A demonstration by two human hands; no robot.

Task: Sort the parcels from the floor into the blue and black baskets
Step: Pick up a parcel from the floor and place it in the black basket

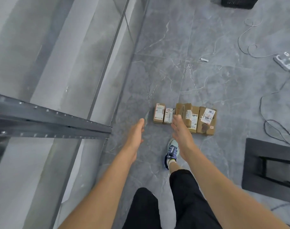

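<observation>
The grey marble-patterned floor (pixel 182 47) fills most of the view. A grey metal shelving rack (pixel 50 119) takes up its left side, one perforated beam crossing at mid-height. A dark rectangular frame (pixel 256 162) lies at the floor's right edge, and the corner of a black basket (pixel 238 2) shows at the far edge.

A row of cardboard parcels (pixel 193 119) lies side by side and touching near the middle of the floor, just in front of the person's feet. The two small ones at the left end carry white labels, and the larger ones to the right carry labels and tape.

The left hand (pixel 136 131) is held out above the floor left of the row, fingers straight, holding nothing. The right hand (pixel 180 131) is also spread and holds nothing. Its fingertips overlap the row's near side, but I cannot tell whether they touch it.

A blue and white shoe (pixel 171 152) stands below the right hand. A white power strip (pixel 284 61) with a looping cable (pixel 263 103) lies towards the right edge.
</observation>
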